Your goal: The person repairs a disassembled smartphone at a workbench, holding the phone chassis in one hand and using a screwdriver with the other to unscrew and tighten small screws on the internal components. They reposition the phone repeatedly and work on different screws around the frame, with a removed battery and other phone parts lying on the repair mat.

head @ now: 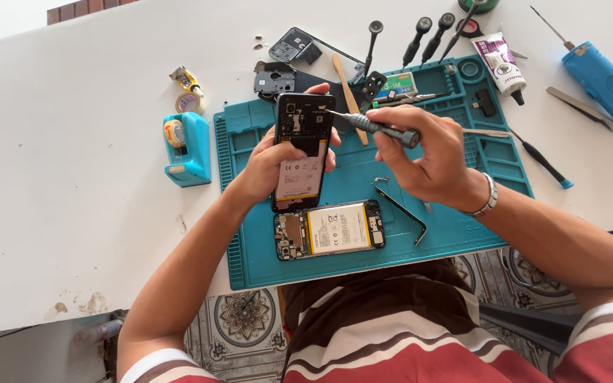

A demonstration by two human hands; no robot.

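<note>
Head view: left hand (267, 167) grips an opened phone (303, 150) upright over the teal mat (363, 234), its fingers mostly hidden behind it. Right hand (427, 156) pinches a screwdriver (370, 126), tip on the phone's top; the screw is too small to see.
</note>
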